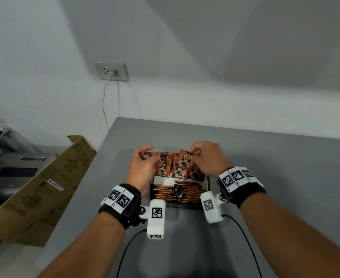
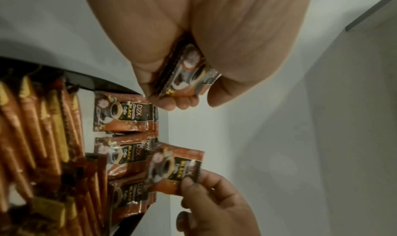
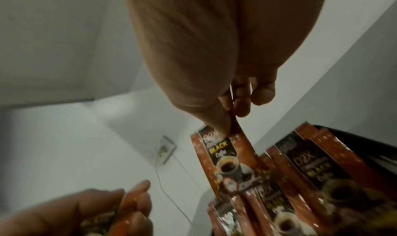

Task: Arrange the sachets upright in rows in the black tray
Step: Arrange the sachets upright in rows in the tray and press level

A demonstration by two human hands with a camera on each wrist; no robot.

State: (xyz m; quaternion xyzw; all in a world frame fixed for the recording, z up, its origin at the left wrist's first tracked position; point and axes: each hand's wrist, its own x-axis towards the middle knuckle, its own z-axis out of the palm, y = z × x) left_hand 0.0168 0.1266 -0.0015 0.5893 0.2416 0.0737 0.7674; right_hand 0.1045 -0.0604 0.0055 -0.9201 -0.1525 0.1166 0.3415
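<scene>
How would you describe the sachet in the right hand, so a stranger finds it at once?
On the grey table, find the black tray of coffee sachets. The one meant is above the far rows, tilted. Only this one is pinched at its top edge by the right hand.

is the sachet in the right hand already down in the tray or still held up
Held up: the right hand pinches the sachet by its top edge, tilted above the standing rows in the black tray.

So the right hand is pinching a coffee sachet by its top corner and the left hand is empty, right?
Not quite. The right hand does pinch a sachet by its top corner, but the left hand is not empty: the left wrist view shows it gripping another sachet.
</scene>
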